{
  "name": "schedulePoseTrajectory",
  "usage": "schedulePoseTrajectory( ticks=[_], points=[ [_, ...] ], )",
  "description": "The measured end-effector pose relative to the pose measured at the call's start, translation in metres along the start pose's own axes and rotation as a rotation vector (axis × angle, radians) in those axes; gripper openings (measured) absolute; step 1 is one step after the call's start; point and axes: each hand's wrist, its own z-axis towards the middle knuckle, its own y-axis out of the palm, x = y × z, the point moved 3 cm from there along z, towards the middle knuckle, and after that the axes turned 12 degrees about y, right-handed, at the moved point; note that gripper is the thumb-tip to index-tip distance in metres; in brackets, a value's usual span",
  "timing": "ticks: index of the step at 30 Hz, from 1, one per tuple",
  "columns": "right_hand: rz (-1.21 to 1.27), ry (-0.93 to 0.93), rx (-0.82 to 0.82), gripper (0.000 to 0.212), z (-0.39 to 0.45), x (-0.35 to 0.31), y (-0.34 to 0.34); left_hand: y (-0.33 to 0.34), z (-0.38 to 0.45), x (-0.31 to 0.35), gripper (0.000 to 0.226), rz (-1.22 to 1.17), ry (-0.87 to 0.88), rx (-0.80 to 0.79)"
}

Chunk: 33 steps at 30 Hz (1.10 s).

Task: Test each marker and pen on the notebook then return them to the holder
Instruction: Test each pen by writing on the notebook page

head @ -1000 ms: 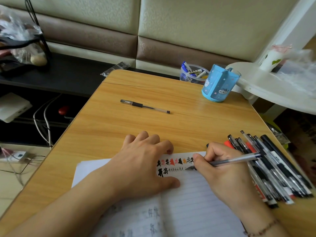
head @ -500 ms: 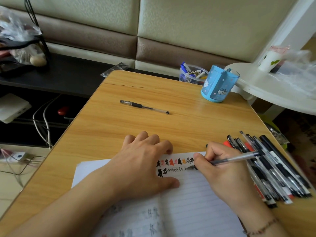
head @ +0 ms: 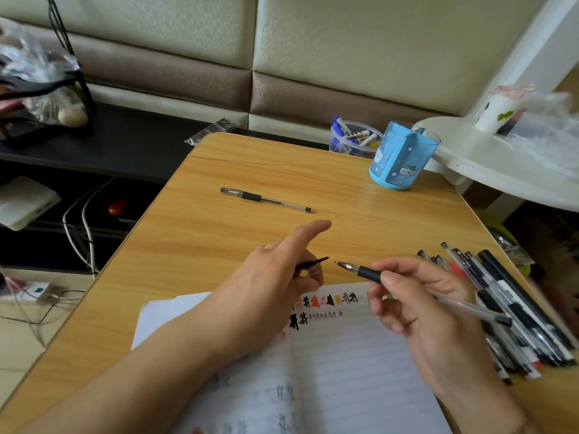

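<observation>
Right hand (head: 419,311) holds a pen (head: 416,291) above the notebook (head: 344,355), thumb and fingers curled round the black grip, bare tip pointing left and clear of the page. Clear barrel runs back over the hand toward the right.

Left hand (head: 275,277) raised over the top edge of the notebook. Lower fingers curled in, pinching a small black cap (head: 313,264); index finger stretched out straight above it. Cap's point faces the pen tip, the two near but apart.

Notebook lies open on the wooden table (head: 219,245), lined page up. Two rows of test marks along the top of the page: black, red, orange.

Pile of pens (head: 513,308) lies on the table at the right, just beside the notebook and behind the right hand. One lone pen (head: 264,199) lies well apart toward the far side. Blue holder (head: 399,158) stands at the far right corner; a clear tub (head: 352,137) with markers sits just behind it.
</observation>
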Motion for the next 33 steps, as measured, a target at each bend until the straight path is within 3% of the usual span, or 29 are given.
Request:
schedulePoseTrajectory(
  ticks=[4,7,15,21,26,33],
  points=[
    [-0.047,0.021,-0.052,0.014,0.0,0.002,0.002,-0.002,0.001,0.005,0.066,0.0,0.031,0.013],
    [-0.064,0.023,-0.093,0.025,-0.002,0.001,0.004,-0.003,0.0,0.006,0.067,0.027,0.058,0.012],
    [-0.028,-0.033,-0.001,0.017,-0.002,0.0,0.001,-0.003,0.001,0.007,0.078,-0.006,0.093,0.025],
    [-0.16,-0.013,-0.112,0.022,-0.005,0.004,0.01,0.0,0.0,0.014,0.081,-0.003,0.252,-0.118],
    [-0.158,-0.032,-0.149,0.015,-0.008,0.005,0.013,-0.001,-0.005,0.012,0.098,-0.056,0.255,-0.111],
    [-0.266,-0.196,-0.193,0.018,-0.015,-0.003,0.018,-0.004,-0.003,0.013,0.086,-0.214,0.243,-0.048]
  ],
)
